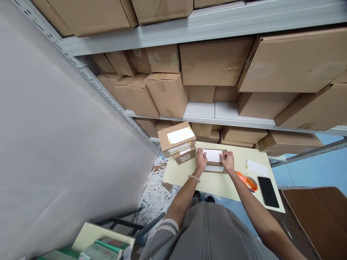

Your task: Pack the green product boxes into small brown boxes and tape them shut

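A white label lies level over the top of a small cardboard box on the pale table. My left hand is closed at the label's left edge, thumb on top. At its right edge my right hand pinches with bent fingertips. Whether the label is stuck down cannot be seen. Just left of my hands, a stack of labelled cardboard boxes stands on the table. To the right lie another white label and an orange tape dispenser.
The pale table also bears a black phone near its right edge. Shelves packed with cardboard boxes rise behind. A grey wall stands on the left, with paper strips on the floor beside it. An open carton sits at lower right.
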